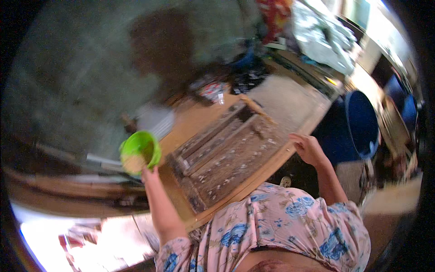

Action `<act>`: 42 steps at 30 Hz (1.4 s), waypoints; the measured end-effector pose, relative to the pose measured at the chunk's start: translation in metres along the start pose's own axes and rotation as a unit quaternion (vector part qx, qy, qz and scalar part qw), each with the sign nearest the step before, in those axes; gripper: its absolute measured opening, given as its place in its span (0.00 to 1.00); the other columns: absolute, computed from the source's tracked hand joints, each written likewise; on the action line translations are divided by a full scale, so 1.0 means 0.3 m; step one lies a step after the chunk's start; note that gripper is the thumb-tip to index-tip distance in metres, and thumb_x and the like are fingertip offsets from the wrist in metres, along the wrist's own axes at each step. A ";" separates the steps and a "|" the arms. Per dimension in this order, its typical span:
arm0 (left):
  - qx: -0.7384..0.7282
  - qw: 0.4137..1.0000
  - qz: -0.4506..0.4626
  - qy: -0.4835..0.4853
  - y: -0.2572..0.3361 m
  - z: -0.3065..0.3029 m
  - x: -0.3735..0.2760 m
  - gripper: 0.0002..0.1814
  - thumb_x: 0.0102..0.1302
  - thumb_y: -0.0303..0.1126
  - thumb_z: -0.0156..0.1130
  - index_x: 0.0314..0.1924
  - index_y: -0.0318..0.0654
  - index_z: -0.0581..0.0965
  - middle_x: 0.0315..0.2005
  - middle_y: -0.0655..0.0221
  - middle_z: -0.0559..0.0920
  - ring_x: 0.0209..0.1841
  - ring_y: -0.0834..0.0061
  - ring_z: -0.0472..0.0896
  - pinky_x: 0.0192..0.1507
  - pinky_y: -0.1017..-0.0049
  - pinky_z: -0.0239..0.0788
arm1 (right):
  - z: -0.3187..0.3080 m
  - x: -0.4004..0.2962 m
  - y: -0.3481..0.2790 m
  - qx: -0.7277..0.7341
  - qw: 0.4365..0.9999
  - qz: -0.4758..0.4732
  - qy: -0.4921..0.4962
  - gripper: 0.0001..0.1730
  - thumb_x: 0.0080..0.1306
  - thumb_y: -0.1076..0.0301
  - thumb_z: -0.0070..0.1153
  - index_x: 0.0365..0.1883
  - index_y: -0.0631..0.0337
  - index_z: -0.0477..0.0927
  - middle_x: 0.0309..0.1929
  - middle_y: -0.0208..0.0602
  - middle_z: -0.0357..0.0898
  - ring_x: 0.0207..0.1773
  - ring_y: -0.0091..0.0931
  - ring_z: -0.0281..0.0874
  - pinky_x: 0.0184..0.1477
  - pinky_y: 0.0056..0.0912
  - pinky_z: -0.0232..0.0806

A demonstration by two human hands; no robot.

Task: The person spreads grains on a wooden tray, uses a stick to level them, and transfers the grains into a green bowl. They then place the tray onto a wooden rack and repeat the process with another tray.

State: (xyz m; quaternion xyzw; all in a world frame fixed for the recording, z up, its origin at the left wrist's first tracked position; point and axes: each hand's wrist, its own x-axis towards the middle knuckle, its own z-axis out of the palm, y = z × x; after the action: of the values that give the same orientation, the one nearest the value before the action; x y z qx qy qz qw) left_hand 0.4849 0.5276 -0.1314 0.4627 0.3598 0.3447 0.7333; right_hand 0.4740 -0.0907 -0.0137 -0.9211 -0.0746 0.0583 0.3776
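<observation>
My left hand [150, 173] grips the rim of a bright green plastic bucket [137, 142], tilted so that its inside shows. Pale, grain-like material [134, 164] lies in its lower part. Between my hands, a worn brown wooden frame or panel [234, 159] with raised rails and white specks rests on a wooden table [253, 181]. My right hand [307, 148] hovers by the table's near right edge, its fingers loosely bent and partly apart, with nothing visible in them. Blur hides the finer details.
A large dark blue barrel [363, 125] stands right of the table. Silvery plastic sheeting [323, 34] and a red bag [273, 20] are at the back right. A whitish, blurred object [155, 120] sits beyond the bucket. Behind the table rises a stained greenish wall [78, 78].
</observation>
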 end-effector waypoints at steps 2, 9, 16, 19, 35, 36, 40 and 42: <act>0.064 0.993 0.073 0.061 0.059 0.015 -0.008 0.22 0.56 0.31 0.60 0.48 0.28 0.65 0.45 0.53 0.70 0.42 0.57 0.72 0.39 0.63 0.73 | -0.002 -0.050 0.019 0.016 1.000 0.009 0.001 0.20 0.54 0.74 0.51 0.48 0.59 0.74 0.37 0.51 0.76 0.36 0.41 0.76 0.40 0.36 0.69; 0.119 0.968 0.215 -0.050 0.265 0.419 -0.741 0.11 0.56 0.27 0.59 0.34 0.26 0.69 0.32 0.57 0.75 0.29 0.69 0.76 0.28 0.73 0.71 | 0.002 -0.183 0.075 0.214 0.969 -0.119 -0.017 0.45 0.56 0.66 0.60 0.66 0.53 0.47 0.59 0.48 0.63 0.50 0.33 0.72 0.46 0.33 0.69; 0.185 0.869 -0.079 -0.452 -0.140 0.536 -1.512 0.17 0.55 0.28 0.60 0.43 0.27 0.71 0.38 0.63 0.76 0.39 0.70 0.75 0.37 0.72 0.71 | -0.128 -0.428 0.358 0.637 0.769 0.037 -0.043 0.57 0.57 0.58 0.59 0.67 0.41 0.24 0.69 0.45 0.40 0.64 0.37 0.55 0.52 0.48 0.63; 0.224 0.781 -0.242 -0.531 -0.421 0.569 -1.853 0.14 0.56 0.29 0.57 0.43 0.38 0.71 0.35 0.68 0.78 0.35 0.73 0.78 0.35 0.70 0.74 | -0.194 -0.647 0.637 0.726 0.687 0.016 0.025 0.54 0.53 0.60 0.60 0.65 0.34 0.32 0.66 0.35 0.46 0.65 0.40 0.51 0.49 0.64 0.61; 0.415 0.537 -0.407 -0.611 -1.269 0.815 -2.575 0.21 0.60 0.36 0.58 0.51 0.39 0.65 0.44 0.65 0.73 0.40 0.69 0.78 0.33 0.75 0.71 | -0.545 -1.438 1.372 0.504 0.578 0.340 0.544 0.49 0.48 0.69 0.59 0.64 0.46 0.42 0.56 0.45 0.60 0.58 0.39 0.61 0.49 0.51 0.65; 0.415 0.553 -0.405 -0.598 -1.289 0.865 -2.559 0.19 0.60 0.35 0.57 0.50 0.39 0.66 0.44 0.65 0.73 0.40 0.69 0.78 0.30 0.77 0.71 | -0.577 -1.435 1.436 0.468 0.596 0.325 0.566 0.51 0.48 0.70 0.59 0.65 0.49 0.40 0.57 0.45 0.59 0.58 0.38 0.60 0.51 0.48 0.64; 0.440 0.617 -0.355 -0.548 -1.429 1.119 -2.480 0.17 0.60 0.33 0.55 0.47 0.37 0.68 0.41 0.63 0.74 0.37 0.71 0.79 0.18 0.84 0.68 | -0.769 -1.325 1.622 0.348 0.672 0.260 0.600 0.57 0.45 0.74 0.61 0.67 0.57 0.36 0.60 0.45 0.55 0.59 0.35 0.58 0.59 0.36 0.57; 0.441 0.604 -0.339 -0.570 -1.541 1.291 -2.416 0.17 0.58 0.33 0.57 0.47 0.36 0.68 0.41 0.62 0.75 0.31 0.75 0.77 0.18 0.83 0.66 | -0.865 -1.239 1.719 0.273 0.708 0.274 0.591 0.58 0.44 0.71 0.63 0.67 0.59 0.37 0.61 0.47 0.54 0.61 0.37 0.56 0.62 0.39 0.53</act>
State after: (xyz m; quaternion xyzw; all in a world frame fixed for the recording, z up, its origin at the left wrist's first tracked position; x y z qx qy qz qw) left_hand 0.5275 -0.4014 -0.2874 0.6777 0.1083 -0.4628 0.5610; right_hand 0.1995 -0.6993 -0.1744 -0.6037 0.4386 -0.3795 0.5470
